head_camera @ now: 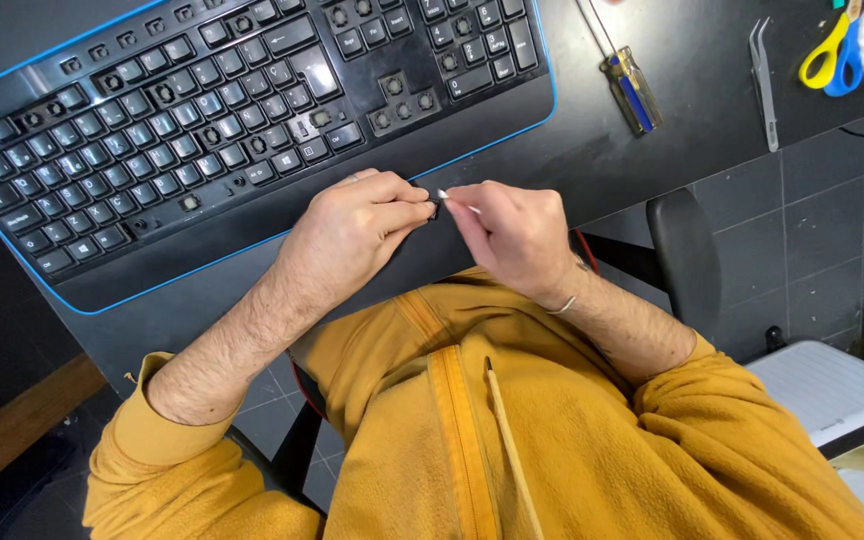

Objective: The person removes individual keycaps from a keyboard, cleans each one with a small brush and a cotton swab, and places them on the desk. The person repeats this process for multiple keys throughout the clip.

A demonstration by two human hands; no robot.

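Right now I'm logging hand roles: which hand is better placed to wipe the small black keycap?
Probably the right hand: it pinches the white swab with its tip at the keycap, which the left hand grips.

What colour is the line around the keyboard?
Bright blue, around the black keyboard; the head view shows it.

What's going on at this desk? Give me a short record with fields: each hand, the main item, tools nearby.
left hand: left hand pinches a small black keycap between its fingertips
right hand: right hand holds a thin white swab stick against the keycap
main item: black keyboard with blue edge, several keys missing, on a black desk
tools nearby: screwdriver, metal tweezers, scissors with yellow and blue handles
clothing: yellow fleece with zip
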